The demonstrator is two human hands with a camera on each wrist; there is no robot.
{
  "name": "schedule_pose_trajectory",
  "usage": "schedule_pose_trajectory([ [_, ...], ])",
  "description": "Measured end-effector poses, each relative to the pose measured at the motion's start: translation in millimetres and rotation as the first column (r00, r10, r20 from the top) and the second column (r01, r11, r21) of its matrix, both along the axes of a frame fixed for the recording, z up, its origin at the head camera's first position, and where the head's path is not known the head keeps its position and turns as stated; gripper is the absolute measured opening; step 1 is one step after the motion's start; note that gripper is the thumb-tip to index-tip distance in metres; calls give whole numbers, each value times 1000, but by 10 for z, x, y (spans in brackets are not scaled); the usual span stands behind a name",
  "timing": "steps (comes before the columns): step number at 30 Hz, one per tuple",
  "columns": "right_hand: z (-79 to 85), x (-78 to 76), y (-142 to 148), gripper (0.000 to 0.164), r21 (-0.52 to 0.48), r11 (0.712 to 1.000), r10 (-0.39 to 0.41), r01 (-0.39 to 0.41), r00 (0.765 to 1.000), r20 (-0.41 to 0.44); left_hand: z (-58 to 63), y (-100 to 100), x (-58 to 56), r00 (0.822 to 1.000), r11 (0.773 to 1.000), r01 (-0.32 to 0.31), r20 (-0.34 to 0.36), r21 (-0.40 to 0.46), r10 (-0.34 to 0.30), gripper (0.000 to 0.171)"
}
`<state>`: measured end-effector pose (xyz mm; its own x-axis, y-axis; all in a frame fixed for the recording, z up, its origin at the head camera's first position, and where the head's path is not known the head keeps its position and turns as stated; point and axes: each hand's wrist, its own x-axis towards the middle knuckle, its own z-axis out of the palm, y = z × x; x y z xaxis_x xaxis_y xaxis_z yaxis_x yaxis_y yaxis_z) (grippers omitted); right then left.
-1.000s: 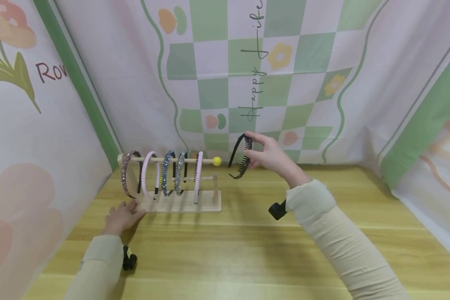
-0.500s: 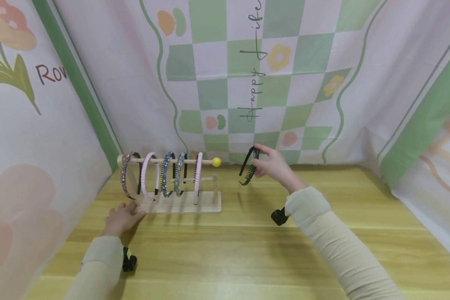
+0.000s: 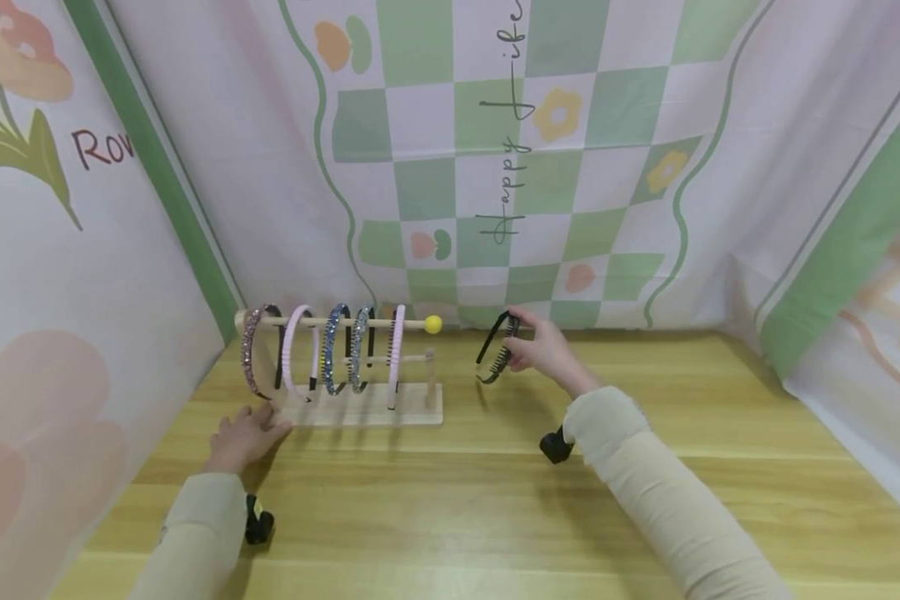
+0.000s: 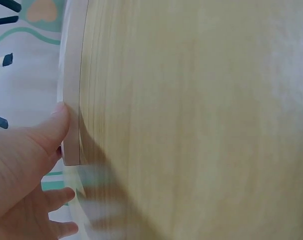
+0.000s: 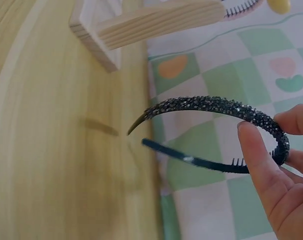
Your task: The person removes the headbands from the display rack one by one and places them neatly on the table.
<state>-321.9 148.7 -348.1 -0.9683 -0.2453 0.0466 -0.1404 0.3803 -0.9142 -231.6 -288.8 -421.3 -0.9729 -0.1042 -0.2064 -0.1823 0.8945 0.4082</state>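
My right hand (image 3: 547, 354) pinches a black glittery headband (image 5: 206, 105) near its top curve, between thumb and fingers. The comb-toothed headband is held upright, its two ends pointing down a little above the table, right of the wooden headband stand (image 3: 360, 407). At the left end of that stand, my left hand (image 3: 243, 437) holds the corner of the base. Its thumb presses on the base edge in the left wrist view. On the upper rod hang a pink glitter headband (image 3: 248, 350), two pale pink ones, a blue glitter one (image 3: 331, 346) and a silver one (image 3: 357, 346).
A yellow ball (image 3: 433, 324) caps the free right end of the upper rod. Below it a shorter rod meets a wooden post (image 3: 431, 379). A checked curtain (image 3: 495, 125) hangs right behind the wooden table (image 3: 450, 508).
My right hand has moved the black headband down towards the table and slightly right, away from the rod's end. My left hand and the stand have stayed put.
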Motion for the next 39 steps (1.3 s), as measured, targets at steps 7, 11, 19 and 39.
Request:
schedule_pose_trajectory([
  [7, -100, -12, 41, 71, 0, 1000, -31, 31, 999, 42, -9, -11, -3, 1000, 1000, 7, -2, -3, -7, 78],
  [11, -135, -2, 55, 70, 7, 999, -47, 46, 998, 41, -9, -10, -6, 1000, 1000, 5, -3, -2, -5, 78],
  [19, -237, -16, 102, 60, -4, 999, -47, 47, 999, 21, 2, 2, -6, 1000, 1000, -1, -7, -8, 1, 78],
  [39, -469, 61, 174, 21, 195, 980, 12, -38, 991, 134, 5, -5, 4, 1000, 1000, 14, -8, -13, -14, 76],
])
